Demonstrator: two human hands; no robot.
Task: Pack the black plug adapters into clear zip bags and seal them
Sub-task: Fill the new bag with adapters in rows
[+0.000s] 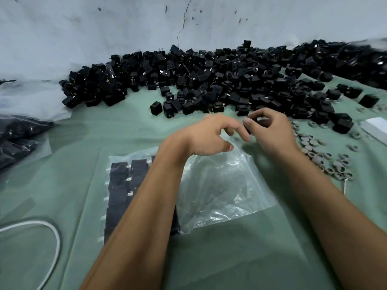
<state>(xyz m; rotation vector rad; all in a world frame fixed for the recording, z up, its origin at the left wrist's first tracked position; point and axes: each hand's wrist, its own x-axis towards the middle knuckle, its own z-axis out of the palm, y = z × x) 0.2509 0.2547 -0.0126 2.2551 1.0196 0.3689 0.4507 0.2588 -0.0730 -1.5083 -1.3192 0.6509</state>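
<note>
Both forearms are reaching out over the green counter (230, 258). Left hand (209, 135) is hovering with fingers loosely curled, grasping nothing, over the mouth of a clear bag (219, 185). Right hand (272, 130), just beside it, is pinching one black adapter (252, 122). A filled bag (121, 185) is lying under the left forearm. The adapter pile (209, 80) is sitting beyond both hands; grey rings (326, 162) are lying right of the right hand.
</note>
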